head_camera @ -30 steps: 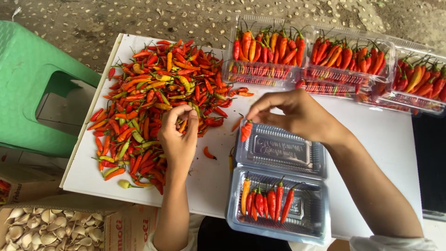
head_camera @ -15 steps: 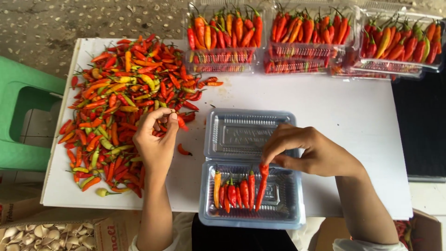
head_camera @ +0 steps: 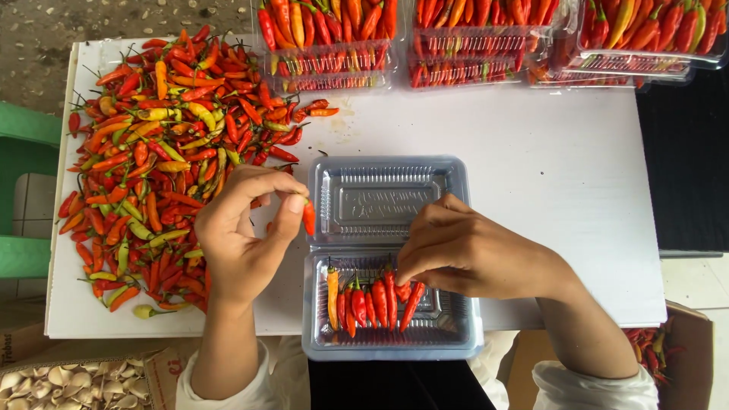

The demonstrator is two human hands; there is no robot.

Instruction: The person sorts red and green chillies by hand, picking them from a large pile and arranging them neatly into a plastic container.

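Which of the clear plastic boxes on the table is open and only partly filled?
The hinged box nearest the person, under the right hand, holds one short row of chillies; the boxes along the far edge are packed full.

one head-worn camera looks straight down, fairly close, on the white counter (head_camera: 531,167) from the person's near edge.
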